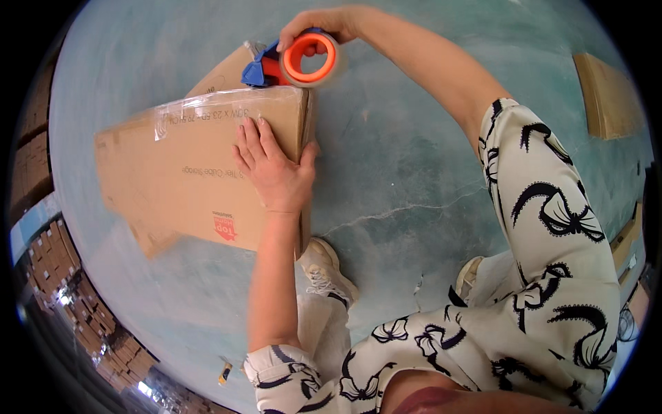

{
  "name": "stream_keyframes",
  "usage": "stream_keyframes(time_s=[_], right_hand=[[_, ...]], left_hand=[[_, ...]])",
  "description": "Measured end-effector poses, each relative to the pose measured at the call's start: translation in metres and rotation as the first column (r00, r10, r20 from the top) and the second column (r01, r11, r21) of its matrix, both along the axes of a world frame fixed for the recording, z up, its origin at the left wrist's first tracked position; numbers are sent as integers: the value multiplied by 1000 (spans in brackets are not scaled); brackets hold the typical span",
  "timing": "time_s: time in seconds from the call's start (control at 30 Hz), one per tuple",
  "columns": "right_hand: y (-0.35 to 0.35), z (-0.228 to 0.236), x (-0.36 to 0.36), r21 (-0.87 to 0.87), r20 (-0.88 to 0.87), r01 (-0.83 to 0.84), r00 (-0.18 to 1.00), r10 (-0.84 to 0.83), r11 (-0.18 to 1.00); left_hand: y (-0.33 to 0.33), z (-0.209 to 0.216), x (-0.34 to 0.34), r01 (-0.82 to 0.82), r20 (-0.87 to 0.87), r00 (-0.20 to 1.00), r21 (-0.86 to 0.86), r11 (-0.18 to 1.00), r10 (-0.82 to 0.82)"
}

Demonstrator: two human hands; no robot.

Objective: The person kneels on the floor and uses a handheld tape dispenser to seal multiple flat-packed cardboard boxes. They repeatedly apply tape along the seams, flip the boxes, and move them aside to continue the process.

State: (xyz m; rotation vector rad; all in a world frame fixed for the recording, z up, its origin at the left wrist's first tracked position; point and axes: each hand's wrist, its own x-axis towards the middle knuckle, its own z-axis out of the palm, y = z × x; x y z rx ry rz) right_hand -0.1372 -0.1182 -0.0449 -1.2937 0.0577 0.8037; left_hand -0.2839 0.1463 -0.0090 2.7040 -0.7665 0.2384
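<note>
A long, flat cardboard carton (pixel 179 155) with dark and red print lies at an angle on the left. Spread flat on its face near the right end is my left hand (pixel 276 165), its thumb by the carton's edge. Above that end my right hand (pixel 331 26) grips a tape dispenser (pixel 262 69) with a blue and red frame. It carries a roll of clear tape (pixel 309 58) on an orange hub. The dispenser's blue head is against the carton's far edge, where a strip of shiny clear tape (pixel 193 107) runs.
Another brown cardboard piece (pixel 224 74) shows behind the carton. My shoes (pixel 324 269) stand on the blue-green floor (pixel 400 179). A flat carton (pixel 607 96) lies at the far right. Stacked boxes (pixel 58 259) line the left, and a small yellow and black object (pixel 225 373) lies below.
</note>
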Motion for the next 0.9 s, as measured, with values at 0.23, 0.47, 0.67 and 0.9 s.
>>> stream_keyframes(time_s=[0.23, 0.47, 0.67, 0.9], right_hand=[[-26, 6, -247, -451, -41, -443, 877, 478, 775], [-64, 1, -261, 224, -464, 633, 738, -490, 741], [-58, 35, -238, 439, -518, 727, 685, -513, 528], [-31, 56, -244, 403, -605, 816, 577, -549, 414]], left_hand=[[8, -3, 5, -5, -17, 1000, -4, 1000, 5], [-3, -17, 19, -54, 7, 999, 43, 998, 54], [-2, -14, 20, -89, 50, 995, 158, 983, 82], [0, -6, 23, -105, -5, 994, 212, 972, 109]])
